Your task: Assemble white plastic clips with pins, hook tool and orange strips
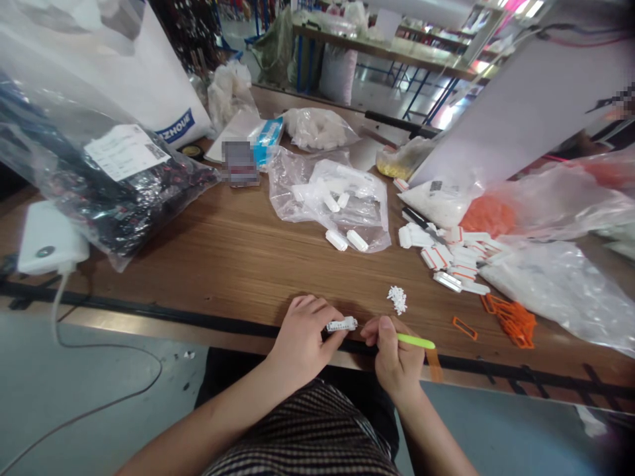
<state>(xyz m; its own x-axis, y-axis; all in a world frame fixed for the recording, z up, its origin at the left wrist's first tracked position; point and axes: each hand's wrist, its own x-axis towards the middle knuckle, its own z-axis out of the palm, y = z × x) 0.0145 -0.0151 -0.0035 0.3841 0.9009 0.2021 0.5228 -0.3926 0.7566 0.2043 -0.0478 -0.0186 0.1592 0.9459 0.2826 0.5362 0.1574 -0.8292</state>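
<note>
Table edge [149,328] under left hand [302,337], right hand [394,354]

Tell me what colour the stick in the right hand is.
The stick is bright yellow-green, clearest in the head view.

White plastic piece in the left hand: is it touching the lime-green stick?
Apart. The head view shows the white plastic piece pinched by the left hand, and the lime-green stick in the right hand pointing away, with right fingers between them.
</note>
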